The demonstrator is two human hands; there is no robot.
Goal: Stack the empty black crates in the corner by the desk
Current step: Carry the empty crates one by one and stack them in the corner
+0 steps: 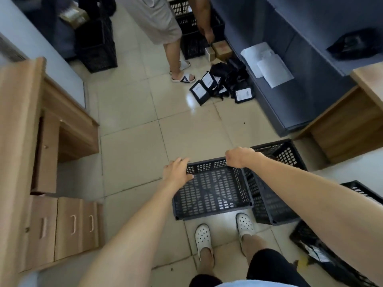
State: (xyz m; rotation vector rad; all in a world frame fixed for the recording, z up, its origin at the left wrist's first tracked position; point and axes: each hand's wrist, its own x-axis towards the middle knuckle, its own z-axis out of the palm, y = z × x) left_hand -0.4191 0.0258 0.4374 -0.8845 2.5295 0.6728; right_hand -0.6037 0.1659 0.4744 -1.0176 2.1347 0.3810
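Head view. Crate [213, 189] at 12 o'clock from my feet, open side up, empty, long axis 9-to-3. My left hand [177, 170] grips the far-left rim corner, fingers curled over the edge, thumb inside. My right hand [238, 157] is closed in a fist on the far-right rim corner. Both hands equally near. 2nd crate [275, 183] touches it at 3 o'clock, tilted. Desk [339, 129] sits at 2 o'clock; judged target corner lies right, so the lift should swing toward 3.
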